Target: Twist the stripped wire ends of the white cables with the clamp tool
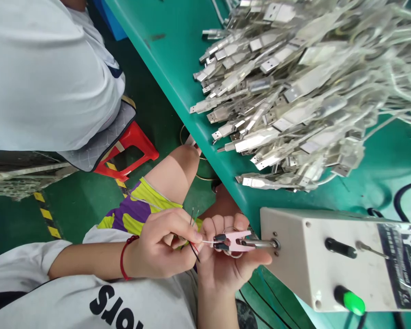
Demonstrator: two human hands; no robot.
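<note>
My left hand (167, 242), with a red cord at the wrist, pinches a cable end whose thin wires (194, 250) splay out, black and red ones among them. A pale strand stretches from the fingertips to the black-tipped jaws of a pink spring clip (238, 242). This clip sits at the end of a metal spindle (265, 244) that sticks out of a beige machine box (291, 242). Palm up beneath the clip lies my right hand (222, 260), fingers bent on one side and thumb stretched along the other, apart from each other. Whether its fingertips press the clip handles is unclear.
A large heap of clear USB cables (287, 91) covers the green table (167, 55). The box carries a green-capped knob (352, 301) and a toggle switch (373, 249). Another person in white sits on a red stool (137, 141) to the left.
</note>
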